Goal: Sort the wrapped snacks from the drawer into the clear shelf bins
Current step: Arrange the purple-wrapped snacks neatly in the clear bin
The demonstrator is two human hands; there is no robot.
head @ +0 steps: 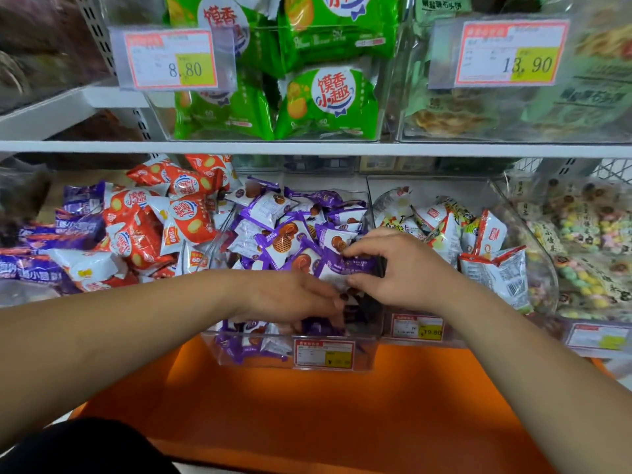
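Purple snacks (284, 236) (heaped) in clear bin (366, 357)

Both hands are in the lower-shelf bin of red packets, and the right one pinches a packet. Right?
No. The head view shows the bin holds purple packets; the red packets lie left of it. The left hand and right hand are both in it, and the right pinches a packet.
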